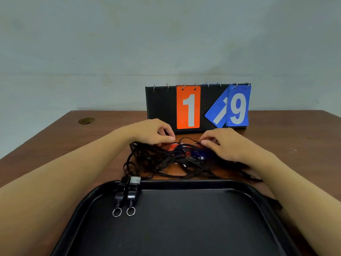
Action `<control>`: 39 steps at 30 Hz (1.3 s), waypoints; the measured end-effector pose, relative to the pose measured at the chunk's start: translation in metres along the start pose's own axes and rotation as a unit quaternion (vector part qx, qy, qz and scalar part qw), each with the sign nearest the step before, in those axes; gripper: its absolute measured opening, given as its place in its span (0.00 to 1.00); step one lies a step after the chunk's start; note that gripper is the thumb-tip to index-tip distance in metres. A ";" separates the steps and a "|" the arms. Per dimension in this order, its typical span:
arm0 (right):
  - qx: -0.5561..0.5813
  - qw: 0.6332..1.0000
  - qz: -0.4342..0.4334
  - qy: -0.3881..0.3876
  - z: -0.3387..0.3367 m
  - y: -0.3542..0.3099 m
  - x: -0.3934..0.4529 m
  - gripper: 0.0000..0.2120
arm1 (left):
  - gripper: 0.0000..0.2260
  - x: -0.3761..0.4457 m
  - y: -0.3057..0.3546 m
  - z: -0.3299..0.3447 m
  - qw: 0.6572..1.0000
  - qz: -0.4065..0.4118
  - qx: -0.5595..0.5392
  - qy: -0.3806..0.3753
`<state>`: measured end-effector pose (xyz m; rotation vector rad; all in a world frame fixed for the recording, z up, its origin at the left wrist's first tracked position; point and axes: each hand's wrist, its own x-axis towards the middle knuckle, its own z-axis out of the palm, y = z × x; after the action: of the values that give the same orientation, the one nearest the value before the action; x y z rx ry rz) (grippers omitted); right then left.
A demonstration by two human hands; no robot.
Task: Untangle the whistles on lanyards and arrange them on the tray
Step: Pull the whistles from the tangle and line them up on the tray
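Note:
A tangle of black lanyards (162,161) lies on the brown table just beyond the black tray (184,228). An orange whistle (172,147) and a blue whistle (198,154) show inside the tangle. Two black whistles (127,194) with metal rings lie side by side at the tray's far left corner. My left hand (153,133) pinches something at the tangle's far left side; what it pinches is hidden by the fingers. My right hand (223,145) pinches a cord near a small metal ring (195,143) at the far right.
A flip scoreboard (195,107) with an orange 1 and blue cards stands at the table's far edge, right behind my hands. A round grommet (86,121) sits in the table at the far left. A pale wall rises behind.

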<state>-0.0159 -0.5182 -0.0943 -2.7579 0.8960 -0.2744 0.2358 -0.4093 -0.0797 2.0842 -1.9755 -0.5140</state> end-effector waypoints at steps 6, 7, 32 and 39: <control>-0.009 0.995 -0.033 -0.098 -0.007 -0.004 0.000 0.16 | 0.13 -0.005 0.001 0.000 0.998 0.028 -0.027 -0.048; -0.009 0.992 -0.039 -0.118 -0.008 -0.006 0.000 0.16 | 0.15 -0.007 0.001 0.000 0.997 0.038 -0.031 -0.053; 0.024 0.992 -0.051 -0.110 -0.004 -0.009 -0.003 0.21 | 0.08 -0.084 -0.001 -0.023 0.976 0.041 -0.060 0.203; 0.008 0.996 0.001 -0.093 -0.004 -0.018 -0.003 0.15 | 0.10 -0.140 0.011 0.013 0.974 0.056 -0.143 0.164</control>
<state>-0.0093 -0.5024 -0.0859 -2.7116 0.8451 -0.0235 0.2156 -0.2702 -0.0732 1.7429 -1.7055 -0.3755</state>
